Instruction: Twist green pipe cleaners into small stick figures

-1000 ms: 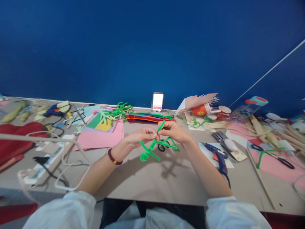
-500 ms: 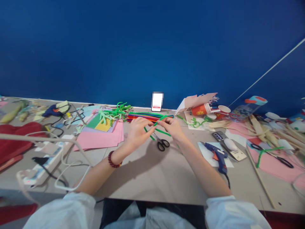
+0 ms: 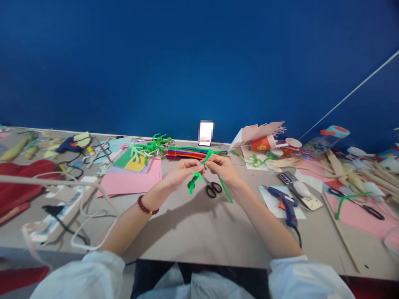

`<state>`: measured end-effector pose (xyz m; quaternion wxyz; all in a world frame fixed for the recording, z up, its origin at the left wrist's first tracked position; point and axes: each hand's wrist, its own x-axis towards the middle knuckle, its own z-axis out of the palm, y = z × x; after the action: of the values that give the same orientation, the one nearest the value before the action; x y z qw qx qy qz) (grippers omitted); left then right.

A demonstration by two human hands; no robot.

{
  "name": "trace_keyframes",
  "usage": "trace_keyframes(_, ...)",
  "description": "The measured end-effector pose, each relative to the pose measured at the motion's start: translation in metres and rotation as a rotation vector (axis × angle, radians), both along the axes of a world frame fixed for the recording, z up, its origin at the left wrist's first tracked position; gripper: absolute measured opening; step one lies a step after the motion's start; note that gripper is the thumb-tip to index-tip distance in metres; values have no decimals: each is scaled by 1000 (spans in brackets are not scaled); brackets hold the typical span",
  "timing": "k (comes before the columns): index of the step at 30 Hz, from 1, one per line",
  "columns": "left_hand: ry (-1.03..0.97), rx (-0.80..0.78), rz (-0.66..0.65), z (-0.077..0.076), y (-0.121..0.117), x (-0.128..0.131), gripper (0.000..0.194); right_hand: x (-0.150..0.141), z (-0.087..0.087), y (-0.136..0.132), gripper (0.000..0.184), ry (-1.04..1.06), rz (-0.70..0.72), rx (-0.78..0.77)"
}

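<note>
My left hand (image 3: 183, 172) and my right hand (image 3: 223, 168) meet above the middle of the table, both pinching a green pipe cleaner piece (image 3: 195, 181). Its curled, bent end hangs below my left fingers. One straight strand sticks up between the hands, and another trails down past my right palm. The fingertips cover the spot where the strands join. Just beneath the hands lie scissors (image 3: 213, 189) with black handles, their blades partly hidden. Behind them is a bundle of coloured pipe cleaners (image 3: 181, 153).
A phone (image 3: 205, 133) leans against the blue wall. To the left are pink paper sheets (image 3: 131, 182), green pipe cleaner shapes (image 3: 156, 143) and a power strip (image 3: 64, 211) with cables. On the right lie a glue gun (image 3: 285, 201), another phone (image 3: 285, 177) and a red paper cup (image 3: 263, 143).
Both hands have turned the green piece. Its curled end now hangs at my left fingers, one strand points up, and another hangs down to the right.
</note>
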<state>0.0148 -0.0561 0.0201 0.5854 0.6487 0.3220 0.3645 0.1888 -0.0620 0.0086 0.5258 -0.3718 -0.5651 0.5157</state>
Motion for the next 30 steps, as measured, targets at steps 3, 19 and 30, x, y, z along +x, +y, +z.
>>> trace_keyframes(3, -107, -229, -173, -5, 3, 1, 31, -3, 0, -5, 31, 63, 65, -43)
trace_keyframes(19, 42, 140, 288, -3, -1, 6, 41, -11, -2, 0, 41, 66, -300, -142)
trace_keyframes(30, 30, 25, 302, -1, 2, 1, 25, -10, 1, -3, 33, -44, -153, -7)
